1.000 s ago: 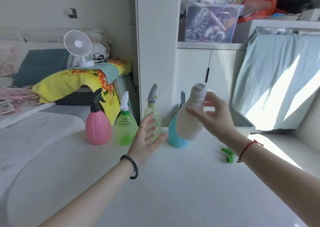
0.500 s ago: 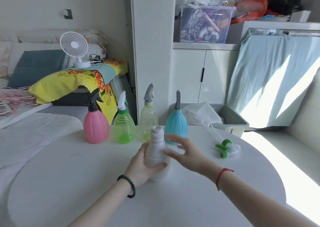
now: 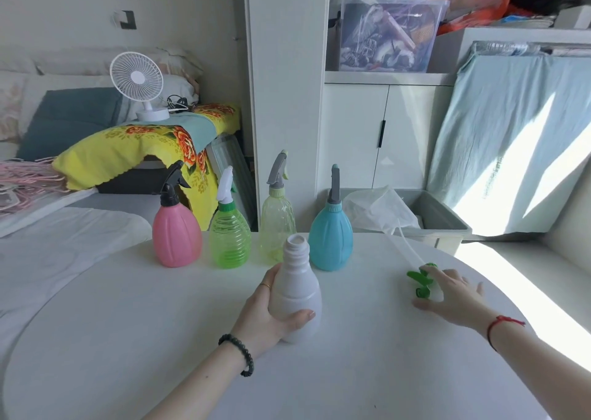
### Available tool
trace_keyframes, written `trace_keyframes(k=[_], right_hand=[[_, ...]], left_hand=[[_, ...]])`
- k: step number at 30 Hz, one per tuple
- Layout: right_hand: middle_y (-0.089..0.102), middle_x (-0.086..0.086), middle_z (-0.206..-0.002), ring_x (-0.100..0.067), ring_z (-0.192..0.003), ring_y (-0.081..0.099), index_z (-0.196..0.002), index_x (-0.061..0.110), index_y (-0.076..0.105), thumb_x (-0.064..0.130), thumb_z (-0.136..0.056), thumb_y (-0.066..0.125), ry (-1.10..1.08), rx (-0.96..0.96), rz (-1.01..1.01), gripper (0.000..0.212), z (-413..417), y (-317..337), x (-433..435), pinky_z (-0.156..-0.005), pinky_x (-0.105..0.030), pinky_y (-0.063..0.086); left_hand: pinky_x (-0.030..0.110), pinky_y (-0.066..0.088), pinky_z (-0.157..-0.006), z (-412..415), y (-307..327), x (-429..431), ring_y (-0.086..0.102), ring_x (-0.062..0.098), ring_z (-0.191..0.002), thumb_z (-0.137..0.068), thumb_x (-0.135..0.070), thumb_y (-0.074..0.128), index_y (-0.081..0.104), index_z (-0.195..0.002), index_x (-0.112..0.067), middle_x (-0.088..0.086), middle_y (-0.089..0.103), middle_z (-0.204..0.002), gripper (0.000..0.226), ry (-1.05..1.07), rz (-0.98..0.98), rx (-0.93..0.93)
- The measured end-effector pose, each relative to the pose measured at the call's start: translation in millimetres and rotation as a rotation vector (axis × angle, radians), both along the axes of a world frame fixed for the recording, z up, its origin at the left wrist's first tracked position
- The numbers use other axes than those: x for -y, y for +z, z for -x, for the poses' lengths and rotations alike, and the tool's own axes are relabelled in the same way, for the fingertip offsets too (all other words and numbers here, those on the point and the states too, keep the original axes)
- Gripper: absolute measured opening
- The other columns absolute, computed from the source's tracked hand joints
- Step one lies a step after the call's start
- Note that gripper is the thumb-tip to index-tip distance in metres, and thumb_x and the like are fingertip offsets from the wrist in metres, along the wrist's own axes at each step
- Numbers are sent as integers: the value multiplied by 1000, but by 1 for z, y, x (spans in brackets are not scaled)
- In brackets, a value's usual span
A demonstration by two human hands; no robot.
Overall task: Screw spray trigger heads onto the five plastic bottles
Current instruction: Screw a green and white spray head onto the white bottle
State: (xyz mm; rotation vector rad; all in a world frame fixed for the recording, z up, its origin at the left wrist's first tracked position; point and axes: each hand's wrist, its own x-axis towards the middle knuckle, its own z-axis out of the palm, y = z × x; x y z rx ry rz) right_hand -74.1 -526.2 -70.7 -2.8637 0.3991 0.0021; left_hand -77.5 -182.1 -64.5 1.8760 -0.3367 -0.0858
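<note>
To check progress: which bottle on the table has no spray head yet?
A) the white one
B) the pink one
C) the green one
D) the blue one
A: the white bottle, held by the left hand, has a bare threaded neck.

bare forearms, left wrist (image 3: 237, 358) – dark bead bracelet, right wrist (image 3: 499, 329) – red string

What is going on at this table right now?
A person is fitting spray heads to bottles. The left hand holds the white bottle upright on the table, its neck open. The right hand reaches onto the green trigger head lying on the table, not yet lifted. Behind, the pink bottle, green bottle, yellow bottle and blue bottle already have heads.
</note>
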Motion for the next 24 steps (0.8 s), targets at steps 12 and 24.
trace_keyframes(k=[12, 24], right_hand=[[53, -9, -96, -23, -71, 51, -125, 23, 43, 24, -84, 59, 289, 394, -128, 44, 34, 100, -65, -67, -31, 39], [54, -6, -51, -13, -43, 42, -59, 10, 53, 20, -81, 59, 518, 381, -570, 25, 68, 263, -157, -45, -23, 39]], left_hand=[[29, 48, -91, 6, 13, 0, 57, 2, -103, -54, -50, 74, 33, -103, -61, -24, 57, -110, 65, -22, -66, -17], [31, 46, -92, 13, 19, -6, 56, 10, -106, -59, -45, 73, 28, -112, -54, -20, 56, -111, 70, -27, -91, -38]])
